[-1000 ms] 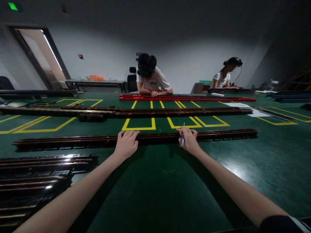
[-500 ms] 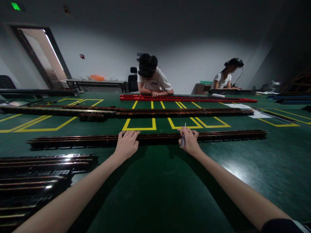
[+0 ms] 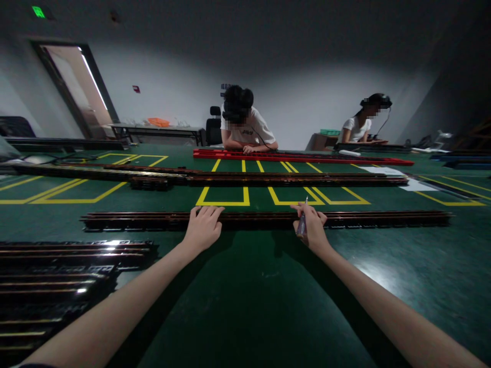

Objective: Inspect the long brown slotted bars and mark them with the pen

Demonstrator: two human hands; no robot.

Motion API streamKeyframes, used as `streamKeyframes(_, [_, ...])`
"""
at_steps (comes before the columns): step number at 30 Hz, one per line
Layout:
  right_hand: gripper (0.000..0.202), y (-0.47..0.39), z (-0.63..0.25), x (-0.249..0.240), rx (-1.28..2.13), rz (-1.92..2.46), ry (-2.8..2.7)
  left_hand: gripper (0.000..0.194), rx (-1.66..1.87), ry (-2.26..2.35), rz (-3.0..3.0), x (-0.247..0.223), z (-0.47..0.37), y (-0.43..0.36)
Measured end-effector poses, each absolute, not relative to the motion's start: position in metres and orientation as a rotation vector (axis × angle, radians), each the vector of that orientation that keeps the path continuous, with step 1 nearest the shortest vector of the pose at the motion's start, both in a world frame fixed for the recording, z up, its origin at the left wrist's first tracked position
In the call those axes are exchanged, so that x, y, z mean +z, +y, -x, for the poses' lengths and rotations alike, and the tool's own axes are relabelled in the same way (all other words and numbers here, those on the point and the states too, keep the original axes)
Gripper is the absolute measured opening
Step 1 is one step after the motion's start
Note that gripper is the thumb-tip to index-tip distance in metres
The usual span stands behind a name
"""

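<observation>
A long dark rail with coppery strips [image 3: 253,220] lies across the green table in front of me. My left hand [image 3: 204,227] rests on its near edge left of the middle, palm down, with the fingers slightly bent and holding nothing. Further right, my right hand [image 3: 311,225] touches the same rail while its fingers close round a slim pen-like tool [image 3: 302,222], whose thin tip points up and away.
Beyond are another long dark rail [image 3: 268,179], yellow tape outlines, white paper [image 3: 418,184] and a red rail [image 3: 307,156]. Several dark rails [image 3: 69,253] lie at the near left. Two people [image 3: 249,125] sit across the table.
The near rail has shifted to the right, and my right hand with the tool has moved right too. My left hand is in almost the same place. The view has turned slightly.
</observation>
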State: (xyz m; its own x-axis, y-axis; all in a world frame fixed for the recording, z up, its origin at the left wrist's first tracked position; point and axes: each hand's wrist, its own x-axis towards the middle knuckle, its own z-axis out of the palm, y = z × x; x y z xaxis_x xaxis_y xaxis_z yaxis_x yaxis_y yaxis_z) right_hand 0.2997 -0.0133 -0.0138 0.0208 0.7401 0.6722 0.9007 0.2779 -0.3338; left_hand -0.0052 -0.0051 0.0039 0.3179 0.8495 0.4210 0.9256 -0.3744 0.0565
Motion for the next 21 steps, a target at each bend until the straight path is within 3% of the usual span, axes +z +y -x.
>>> streamKeyframes(5, [0.016, -0.012, -0.297, -0.016, -0.241, 1.472, -1.837, 0.044, -0.568, -1.639, 2.387, 0.006, 0.005, -0.006])
streamKeyframes(18, [0.030, -0.017, -0.307, -0.012, -0.221, 1.637, -1.655, 0.044, -0.608, -1.603, 2.395, 0.004, 0.005, -0.006])
streamKeyframes(21, [0.025, -0.019, -0.308, -0.011, -0.178, 1.542, -1.739, 0.045, -0.592, -1.611, 2.415, 0.006, 0.005, -0.007])
